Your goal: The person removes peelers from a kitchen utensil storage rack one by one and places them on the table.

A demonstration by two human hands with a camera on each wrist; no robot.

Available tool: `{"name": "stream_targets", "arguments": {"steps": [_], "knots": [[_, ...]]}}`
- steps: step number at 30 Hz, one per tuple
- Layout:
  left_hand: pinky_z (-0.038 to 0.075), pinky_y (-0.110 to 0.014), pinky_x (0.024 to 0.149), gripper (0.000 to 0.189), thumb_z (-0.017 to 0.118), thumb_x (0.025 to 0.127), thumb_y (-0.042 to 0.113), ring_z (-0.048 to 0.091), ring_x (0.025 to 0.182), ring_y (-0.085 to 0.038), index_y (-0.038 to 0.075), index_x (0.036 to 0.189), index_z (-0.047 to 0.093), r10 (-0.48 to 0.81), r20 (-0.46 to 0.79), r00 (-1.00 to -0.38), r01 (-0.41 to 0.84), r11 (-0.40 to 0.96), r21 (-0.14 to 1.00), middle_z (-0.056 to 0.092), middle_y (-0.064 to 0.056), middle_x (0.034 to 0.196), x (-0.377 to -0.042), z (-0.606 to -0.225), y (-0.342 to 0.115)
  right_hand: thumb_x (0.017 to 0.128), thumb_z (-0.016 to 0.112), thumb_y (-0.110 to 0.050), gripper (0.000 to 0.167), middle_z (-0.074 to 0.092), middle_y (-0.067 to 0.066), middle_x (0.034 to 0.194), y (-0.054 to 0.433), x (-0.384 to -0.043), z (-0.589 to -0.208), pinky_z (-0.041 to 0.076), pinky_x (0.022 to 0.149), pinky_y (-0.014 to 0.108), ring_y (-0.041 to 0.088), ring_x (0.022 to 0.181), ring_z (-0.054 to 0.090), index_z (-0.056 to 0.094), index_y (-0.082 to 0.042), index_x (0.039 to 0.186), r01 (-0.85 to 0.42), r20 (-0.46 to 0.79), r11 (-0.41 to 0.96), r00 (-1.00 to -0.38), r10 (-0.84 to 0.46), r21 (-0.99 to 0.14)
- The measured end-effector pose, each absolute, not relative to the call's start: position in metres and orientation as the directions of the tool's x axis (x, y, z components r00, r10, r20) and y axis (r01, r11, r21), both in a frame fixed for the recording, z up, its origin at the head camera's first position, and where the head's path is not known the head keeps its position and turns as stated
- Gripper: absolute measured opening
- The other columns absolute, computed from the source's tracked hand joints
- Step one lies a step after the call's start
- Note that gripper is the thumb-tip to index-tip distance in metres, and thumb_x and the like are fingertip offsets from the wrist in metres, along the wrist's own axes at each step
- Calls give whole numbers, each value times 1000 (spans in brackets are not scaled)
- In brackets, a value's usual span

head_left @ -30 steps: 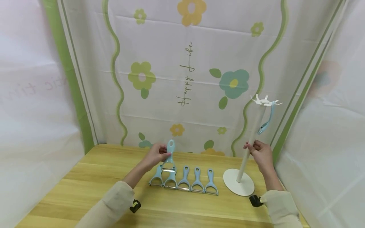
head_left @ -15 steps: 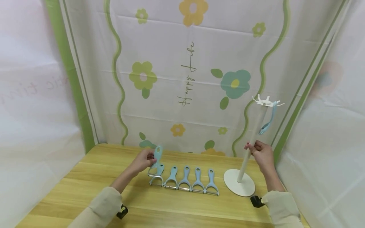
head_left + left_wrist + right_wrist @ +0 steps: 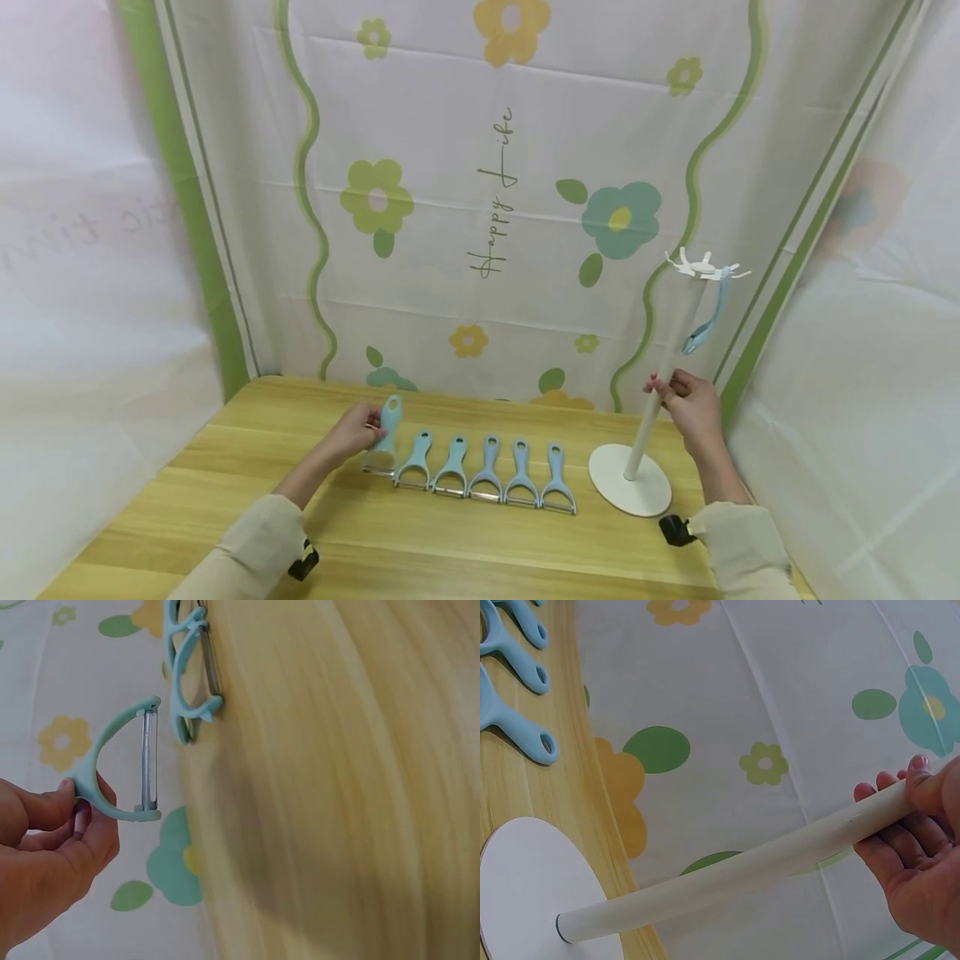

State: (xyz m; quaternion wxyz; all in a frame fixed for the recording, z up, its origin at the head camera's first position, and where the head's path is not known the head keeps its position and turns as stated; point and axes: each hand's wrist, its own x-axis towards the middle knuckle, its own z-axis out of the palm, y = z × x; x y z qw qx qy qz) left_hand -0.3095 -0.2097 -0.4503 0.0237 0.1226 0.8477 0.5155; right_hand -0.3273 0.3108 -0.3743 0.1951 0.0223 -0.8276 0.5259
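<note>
My left hand point(image 3: 351, 434) pinches a light blue Y-shaped peeler point(image 3: 388, 423) by its handle, blade end down, at the left end of a row. In the left wrist view the held peeler point(image 3: 91, 780) shows its metal blade, apart from the row's nearest peeler point(image 3: 180, 682). Several like peelers point(image 3: 491, 457) lie side by side on the wooden table, handles pointing away. My right hand point(image 3: 692, 408) grips the white pole of a stand point(image 3: 642, 437), fingers and thumb around it. One more peeler point(image 3: 707, 321) hangs from a hook on the stand's top.
The stand's round white base point(image 3: 609, 483) sits on the table point(image 3: 465, 558) right of the row. Its hook ring point(image 3: 701, 267) is at the top. A flowered curtain point(image 3: 450, 283) rises behind the table's back edge, with pale curtains on both sides.
My left hand has moved left and down with the peeler, from over the row to beside its left end. My right hand stays on the pole.
</note>
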Motion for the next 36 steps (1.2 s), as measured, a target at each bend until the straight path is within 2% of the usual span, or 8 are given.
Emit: {"name": "stream_targets", "arguments": {"steps": [4, 14, 22, 25, 30, 35, 36], "knots": [[49, -22, 59, 13, 53, 87, -14, 54, 70, -16, -18, 97, 61, 240, 61, -969, 166, 445, 880, 56, -10, 78, -310, -456, -215, 102, 58, -26, 41, 67, -24, 82, 312, -327, -375, 52, 75, 7, -4, 86, 68, 62, 8, 125, -237, 342, 449, -924, 169, -861], [45, -20, 58, 14, 50, 88, -14, 49, 68, -15, -20, 96, 60, 284, -30, -958, 106, 452, 886, 49, -3, 74, -315, -468, -223, 102, 58, -26, 42, 68, -23, 83, 313, -327, -375, 51, 75, 7, -10, 82, 64, 61, 8, 126, -225, 335, 453, -925, 178, -862], [39, -20, 57, 13, 52, 89, -9, 43, 63, -12, -14, 95, 62, 192, -104, -976, 22, 559, 829, 46, -2, 72, -323, -475, -220, 102, 58, -24, 40, 70, -20, 84, 311, -326, -373, 52, 75, 8, -9, 83, 65, 62, 8, 124, -229, 339, 453, -924, 176, -861], [37, -20, 55, 8, 55, 89, -7, 42, 61, -10, -8, 86, 63, 145, -128, -981, -11, 619, 786, 45, 0, 69, -327, -477, -217, 102, 58, -25, 41, 70, -20, 84, 311, -326, -373, 52, 76, 8, -9, 83, 65, 61, 9, 125, -230, 337, 450, -925, 175, -863], [32, -19, 51, 15, 58, 85, -7, 37, 55, -10, 0, 72, 56, 106, -101, -989, -5, 661, 750, 39, 1, 62, -333, -481, -213, 102, 57, -24, 41, 67, -24, 81, 312, -328, -373, 52, 75, 8, -11, 82, 64, 61, 10, 126, -232, 337, 449, -926, 169, -863], [38, -22, 55, 4, 60, 82, -6, 44, 64, -15, -5, 80, 58, 71, -61, -996, 4, 683, 731, 52, -6, 74, -332, -485, -210, 102, 58, -24, 42, 68, -23, 82, 312, -327, -373, 52, 75, 8, -11, 81, 64, 60, 10, 126, -227, 329, 437, -928, 173, -870], [37, -21, 54, 7, 60, 82, -6, 43, 62, -14, -3, 76, 56, 70, -55, -996, 8, 691, 723, 51, -6, 73, -332, -486, -209, 101, 58, -24, 42, 69, -22, 83, 312, -327, -373, 52, 75, 8, -11, 82, 64, 60, 10, 126, -228, 329, 436, -928, 172, -871]]}}
